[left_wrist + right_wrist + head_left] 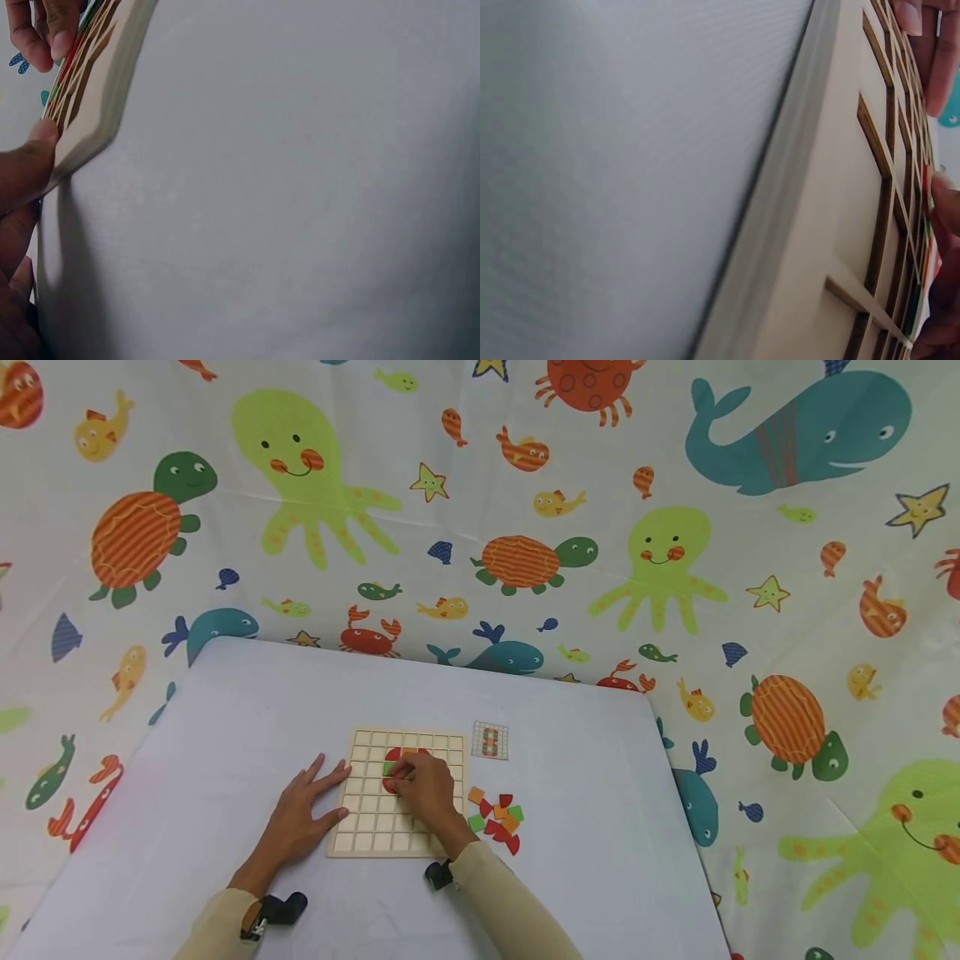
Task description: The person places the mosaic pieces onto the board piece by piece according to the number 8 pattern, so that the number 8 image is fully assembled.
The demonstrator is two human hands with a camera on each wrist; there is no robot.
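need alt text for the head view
A person's right hand is over red, green and orange tiles in a wooden grid board; the left hand touches its left edge. Loose tiles and a pattern card lie to the board's right.

Left hand (24,178) touching wooden board (101,109), seemingly red piece (72,55)
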